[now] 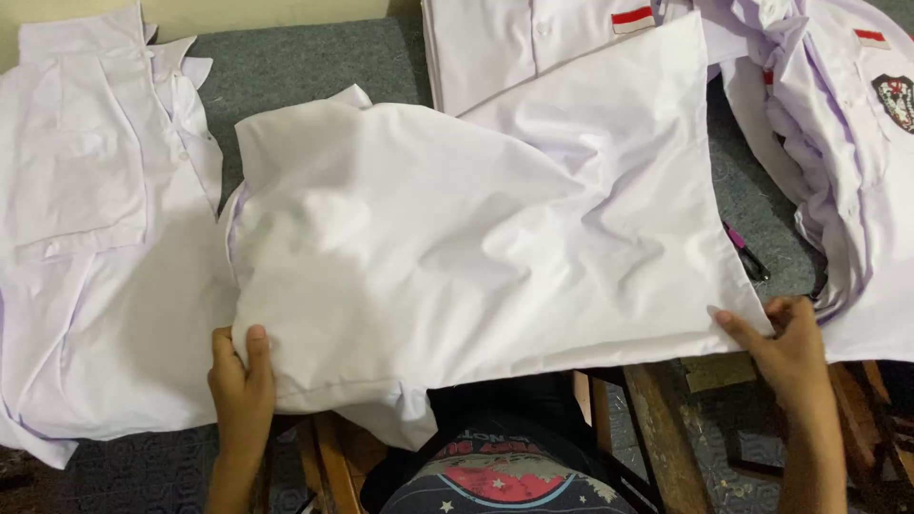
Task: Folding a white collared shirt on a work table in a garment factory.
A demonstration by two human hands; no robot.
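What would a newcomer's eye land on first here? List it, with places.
First, the big white shirt spread across the middle of the grey table, its near edge held by the left hand and its right corner by the right hand. Then the other white shirts: one lying flat at far left, and a pile at upper right with red-and-white patches.

Left hand (244, 379): bare, no ring or glove; short plain nails where the thumb shows.
Left forearm: bare to the bottom edge of the frame, no sleeve, watch or band.
Right hand (786, 348): bare, no ring or glove.
Right forearm: bare and slim, no sleeve or bracelet in view.
Torso: dark T-shirt (505, 471) with a round printed graphic in red, teal and white, small white stars scattered along its lower part.
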